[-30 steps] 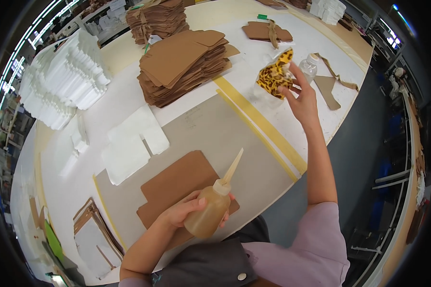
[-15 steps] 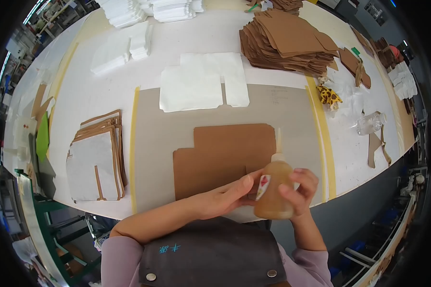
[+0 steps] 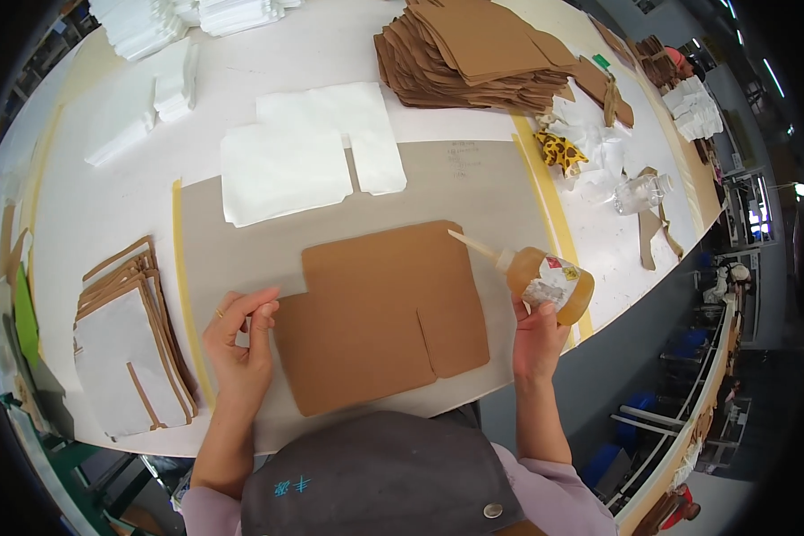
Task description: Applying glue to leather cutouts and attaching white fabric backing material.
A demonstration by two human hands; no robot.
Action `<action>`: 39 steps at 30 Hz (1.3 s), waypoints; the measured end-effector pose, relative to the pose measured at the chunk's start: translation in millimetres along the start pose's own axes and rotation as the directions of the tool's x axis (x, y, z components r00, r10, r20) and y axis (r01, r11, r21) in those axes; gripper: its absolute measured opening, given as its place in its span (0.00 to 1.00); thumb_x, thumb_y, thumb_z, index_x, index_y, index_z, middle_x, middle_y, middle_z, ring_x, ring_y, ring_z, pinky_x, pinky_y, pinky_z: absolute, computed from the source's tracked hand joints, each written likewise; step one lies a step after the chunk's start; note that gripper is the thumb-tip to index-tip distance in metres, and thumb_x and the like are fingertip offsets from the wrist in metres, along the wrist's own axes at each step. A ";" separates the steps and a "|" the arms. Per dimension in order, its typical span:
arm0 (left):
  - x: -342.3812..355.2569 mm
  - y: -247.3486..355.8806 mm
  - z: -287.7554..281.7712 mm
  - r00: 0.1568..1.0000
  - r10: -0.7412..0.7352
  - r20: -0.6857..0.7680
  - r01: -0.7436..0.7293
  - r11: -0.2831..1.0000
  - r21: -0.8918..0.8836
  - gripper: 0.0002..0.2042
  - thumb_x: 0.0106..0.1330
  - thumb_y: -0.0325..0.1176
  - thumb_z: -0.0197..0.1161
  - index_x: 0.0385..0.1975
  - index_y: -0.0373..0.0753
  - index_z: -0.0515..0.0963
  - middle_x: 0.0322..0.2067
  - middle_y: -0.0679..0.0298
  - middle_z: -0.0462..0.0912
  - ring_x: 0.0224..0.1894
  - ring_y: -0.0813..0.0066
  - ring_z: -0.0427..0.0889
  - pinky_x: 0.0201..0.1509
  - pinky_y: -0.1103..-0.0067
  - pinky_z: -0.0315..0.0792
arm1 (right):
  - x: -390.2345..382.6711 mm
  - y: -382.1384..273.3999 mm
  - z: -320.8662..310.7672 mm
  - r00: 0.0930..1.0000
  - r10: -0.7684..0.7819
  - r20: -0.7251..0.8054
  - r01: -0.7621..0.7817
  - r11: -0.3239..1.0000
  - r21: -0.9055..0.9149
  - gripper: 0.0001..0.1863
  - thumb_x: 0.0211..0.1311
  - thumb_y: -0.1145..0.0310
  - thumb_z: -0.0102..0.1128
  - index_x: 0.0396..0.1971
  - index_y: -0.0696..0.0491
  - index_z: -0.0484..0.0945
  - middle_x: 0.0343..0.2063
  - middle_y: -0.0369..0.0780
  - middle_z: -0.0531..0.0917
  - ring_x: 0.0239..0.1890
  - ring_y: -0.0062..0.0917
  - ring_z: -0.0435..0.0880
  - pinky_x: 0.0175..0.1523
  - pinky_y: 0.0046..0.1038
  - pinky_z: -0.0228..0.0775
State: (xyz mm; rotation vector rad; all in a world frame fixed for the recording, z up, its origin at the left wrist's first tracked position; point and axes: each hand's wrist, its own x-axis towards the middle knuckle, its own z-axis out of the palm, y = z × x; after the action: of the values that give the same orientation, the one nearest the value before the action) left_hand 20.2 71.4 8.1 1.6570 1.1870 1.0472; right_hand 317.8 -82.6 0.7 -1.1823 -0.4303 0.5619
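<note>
Head view: the right hand [image 3: 538,347] is closed around an amber squeeze bottle [image 3: 558,290], gripping it by the body. The bottle is tilted well over, its pale nozzle [image 3: 475,244] directed to the left, the tip at the upper right corner of a brown panel [image 3: 380,317]. Contact between tip and panel cannot be confirmed. The left hand [image 3: 244,344] is partly open, fingers loosely curled, just beside the panel's left edge; a ring [image 3: 220,312] is worn on one finger.

The brown panel lies flat on a grey mat [image 3: 464,201], in front of the person. It is stepped at its upper left, and a slit runs in from its lower edge. Beyond it lies a white panel [image 3: 286,165] with a narrow slot, partly over the mat's far edge. Yellow tape [image 3: 548,196] borders the mat at the right.

Further out on the bench [image 3: 313,55], left of the mat, is a pile of white-faced pieces [image 3: 121,357] with brown edges. At the far side stands a tall stack of brown pieces [image 3: 482,54]. To the right are a spotted yellow cloth [image 3: 560,152] and a clear bottle [image 3: 639,194], the latter near brown scraps [image 3: 649,246].
</note>
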 end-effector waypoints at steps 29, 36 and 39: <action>-0.4 -8.6 -6.8 0.992 -0.098 -0.080 0.082 0.981 -0.177 0.08 0.69 0.25 0.52 0.45 0.34 0.74 0.23 0.71 0.70 0.27 0.86 0.69 0.33 0.88 0.63 | -10.2 16.4 13.7 0.992 -0.082 0.094 0.108 0.938 -0.329 0.33 0.55 0.76 0.61 0.61 0.59 0.60 0.54 0.43 0.71 0.57 0.32 0.73 0.62 0.37 0.67; 1.6 -12.4 -6.7 0.995 -0.002 -0.104 -0.015 0.986 -0.163 0.08 0.67 0.22 0.54 0.44 0.34 0.76 0.22 0.70 0.73 0.25 0.86 0.69 0.31 0.87 0.64 | -23.0 33.5 48.5 0.954 -0.061 0.294 0.177 0.905 -0.387 0.33 0.49 0.76 0.68 0.56 0.59 0.65 0.48 0.40 0.75 0.50 0.27 0.76 0.56 0.30 0.68; 1.3 -7.9 -9.4 0.996 0.020 -0.088 -0.034 0.986 -0.161 0.08 0.67 0.22 0.55 0.44 0.34 0.76 0.22 0.70 0.74 0.25 0.86 0.69 0.31 0.87 0.64 | -26.6 28.7 72.7 0.945 0.050 0.322 0.098 0.898 -0.428 0.39 0.44 0.66 0.77 0.54 0.58 0.62 0.55 0.45 0.71 0.54 0.28 0.72 0.58 0.31 0.65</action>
State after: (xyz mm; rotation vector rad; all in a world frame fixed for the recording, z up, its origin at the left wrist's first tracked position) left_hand 9.4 75.8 3.8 1.5187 1.1055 1.2099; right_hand 248.7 -37.5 -3.3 -1.5195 -0.8916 0.6625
